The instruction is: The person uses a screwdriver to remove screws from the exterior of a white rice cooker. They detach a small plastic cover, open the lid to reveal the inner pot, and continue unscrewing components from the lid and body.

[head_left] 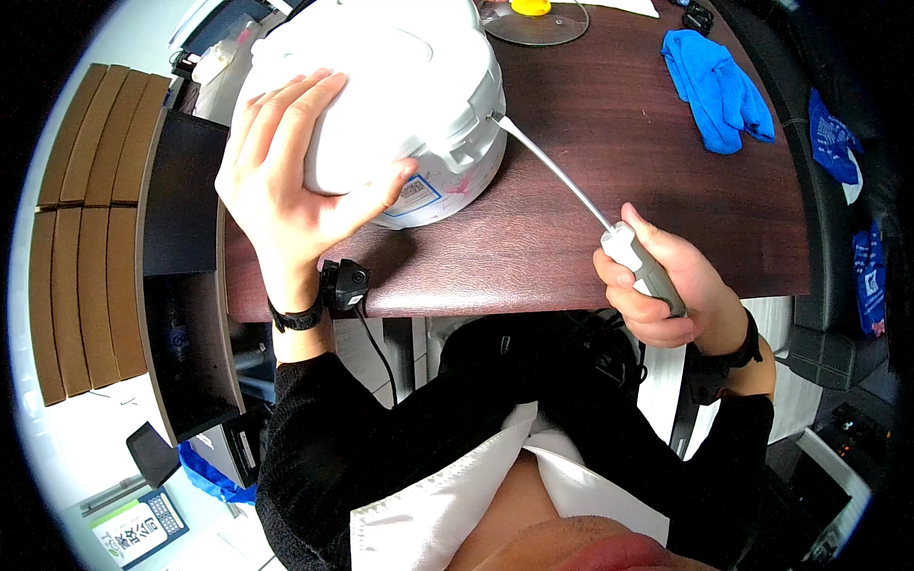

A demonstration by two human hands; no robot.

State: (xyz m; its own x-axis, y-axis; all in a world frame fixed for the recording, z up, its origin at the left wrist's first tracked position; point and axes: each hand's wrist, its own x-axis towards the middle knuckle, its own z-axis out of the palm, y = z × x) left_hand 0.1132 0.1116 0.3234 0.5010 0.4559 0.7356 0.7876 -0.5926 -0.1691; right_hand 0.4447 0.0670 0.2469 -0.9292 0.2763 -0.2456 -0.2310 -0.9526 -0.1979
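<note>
A rounded white rice cooker (333,71) sits at the left of the dark wooden table, its lid down. My left hand (286,162) lies spread over it, fingers flat on the white top and thumb stretched along the near edge. In my right hand (666,285) is a flathead screwdriver (640,269) with a white and grey handle and a long metal shaft. Its blade touches the cooker's right side, near the seam below the lid. Whether the tip is wedged in the seam or only rests against it, I cannot tell.
Behind the cooker lies a glass lid (538,27) with a yellow knob. A blue cloth (719,90) is bunched at the table's far right. Brown cartons (90,228) stand beside a dark shelf (190,285) at left. A cable (381,357) hangs from my left wrist.
</note>
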